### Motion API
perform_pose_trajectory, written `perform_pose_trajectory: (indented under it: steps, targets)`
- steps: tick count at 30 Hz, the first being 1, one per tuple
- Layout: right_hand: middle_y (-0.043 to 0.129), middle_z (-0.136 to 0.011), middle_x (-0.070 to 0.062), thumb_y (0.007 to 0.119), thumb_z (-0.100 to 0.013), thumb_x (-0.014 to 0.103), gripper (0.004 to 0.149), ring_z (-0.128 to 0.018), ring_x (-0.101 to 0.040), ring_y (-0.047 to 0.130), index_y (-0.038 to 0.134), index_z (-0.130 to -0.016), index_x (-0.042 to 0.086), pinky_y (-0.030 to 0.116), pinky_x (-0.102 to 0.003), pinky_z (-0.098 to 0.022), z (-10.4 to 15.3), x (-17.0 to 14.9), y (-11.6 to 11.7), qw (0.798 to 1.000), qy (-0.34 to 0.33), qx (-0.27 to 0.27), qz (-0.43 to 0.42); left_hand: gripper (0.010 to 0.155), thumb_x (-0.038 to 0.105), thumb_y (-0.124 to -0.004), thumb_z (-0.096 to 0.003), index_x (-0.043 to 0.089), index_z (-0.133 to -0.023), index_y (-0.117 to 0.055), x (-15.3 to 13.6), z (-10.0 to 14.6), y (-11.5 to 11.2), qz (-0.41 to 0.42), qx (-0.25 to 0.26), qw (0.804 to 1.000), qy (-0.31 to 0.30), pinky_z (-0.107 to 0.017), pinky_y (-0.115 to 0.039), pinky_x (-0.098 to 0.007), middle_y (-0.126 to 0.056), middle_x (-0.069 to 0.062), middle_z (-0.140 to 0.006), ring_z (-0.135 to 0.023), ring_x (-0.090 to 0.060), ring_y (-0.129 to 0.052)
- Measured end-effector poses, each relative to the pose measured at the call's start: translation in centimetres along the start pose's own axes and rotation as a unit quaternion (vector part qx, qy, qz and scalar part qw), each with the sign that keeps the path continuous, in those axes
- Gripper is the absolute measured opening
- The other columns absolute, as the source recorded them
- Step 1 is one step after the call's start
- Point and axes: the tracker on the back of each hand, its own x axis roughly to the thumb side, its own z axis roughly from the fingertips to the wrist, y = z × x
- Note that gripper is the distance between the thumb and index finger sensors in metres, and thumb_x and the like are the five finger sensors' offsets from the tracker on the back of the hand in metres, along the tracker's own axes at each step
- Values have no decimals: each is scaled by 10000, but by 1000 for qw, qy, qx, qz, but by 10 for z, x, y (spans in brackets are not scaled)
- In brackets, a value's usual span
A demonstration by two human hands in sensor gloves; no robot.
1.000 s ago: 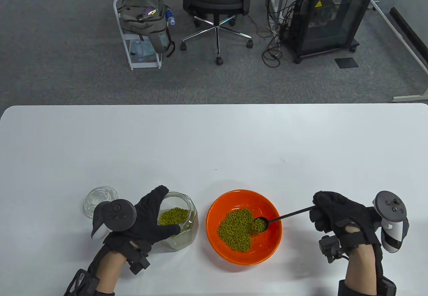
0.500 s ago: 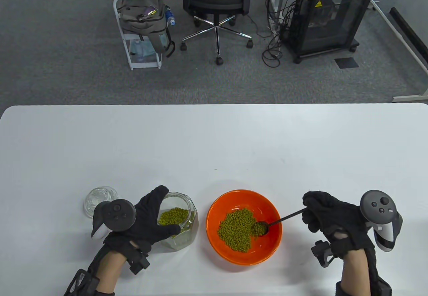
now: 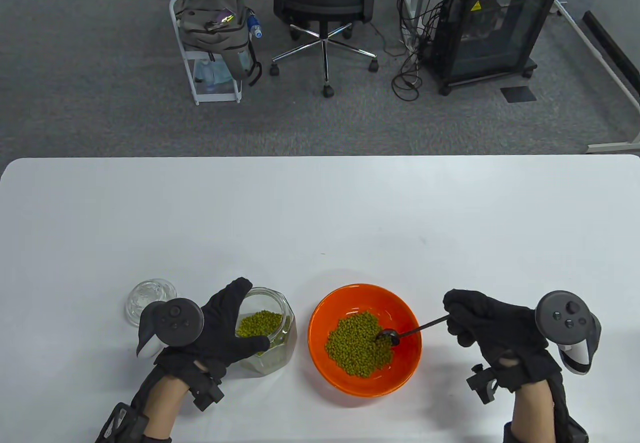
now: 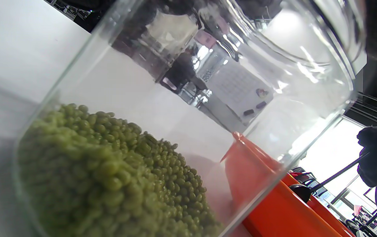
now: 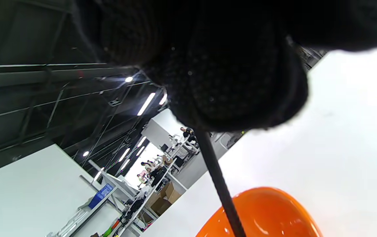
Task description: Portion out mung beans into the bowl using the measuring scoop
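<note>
An orange bowl [image 3: 410, 323] with a heap of mung beans [image 3: 356, 344] stands near the table's front edge. My right hand [image 3: 462, 315] grips the thin handle of a black measuring scoop [image 3: 389, 336], tipped over with its dark back up against the heap. A glass jar [image 3: 272, 330] with mung beans at its bottom stands left of the bowl, and my left hand [image 3: 235, 320] holds it around its mouth. Through the jar wall [image 4: 182, 98] in the left wrist view I see the bowl's rim [image 4: 267, 200] and the scoop [image 4: 302, 191]. In the right wrist view the handle [image 5: 219, 184] runs down to the bowl [image 5: 267, 214].
The jar's glass lid [image 3: 149, 299] lies on the table to the left of my left hand. Beyond the white table [image 3: 320, 213] stand an office chair [image 3: 322, 8], a small cart [image 3: 210, 38] and a black cabinet [image 3: 492, 23].
My right hand has shifted left and rolled the scoop over. The scoop's beans, visible in its cup earlier, have dropped onto the heap. The left hand and jar have not moved.
</note>
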Motion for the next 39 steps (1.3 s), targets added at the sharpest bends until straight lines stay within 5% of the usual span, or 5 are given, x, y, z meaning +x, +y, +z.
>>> perform_pose_trajectory:
  steps: [7, 17, 27, 39]
  targets:
    - [1102, -503, -105, 878, -410, 385, 411, -264, -229, 1091, 955, -787, 243, 904, -385, -264, 3, 14, 4, 995, -86, -31, 45, 1189, 849, -787, -426, 41, -1108, -243, 0, 0, 0, -1, 0, 1000, 0, -721, -491, -760, -379, -293, -1164, -1038, -600, -548]
    - [1097, -516, -107, 876, -414, 384, 413, -281, -242, 1085, 949, -794, 240, 896, -397, -275, 5, 13, -2, 994, -96, -43, 26, 1190, 850, -786, -425, 42, -1109, -242, 0, 0, 0, -2, -1, 1000, 0, -720, -492, -760, -379, -292, -1164, -1040, -598, -548]
    - [1133, -434, -76, 868, -454, 385, 426, -195, -185, 1121, 938, -783, 123, 938, -348, -210, 4, -11, -10, 989, 2, -132, -68, 1190, 850, -786, -426, 40, -1109, -243, 0, 0, 0, -2, -1, 1000, 0, -721, -491, -759, -378, -292, -1165, -1038, -600, -549]
    - [1143, -412, -89, 868, -467, 360, 432, -175, -180, 1138, 928, -772, 61, 952, -345, -185, 2, -32, -2, 967, 82, -126, -207, 1189, 848, -787, -427, 39, -1108, -244, 0, 0, 0, -2, -1, 1000, 0, -720, -492, -760, -381, -292, -1164, -1038, -601, -548]
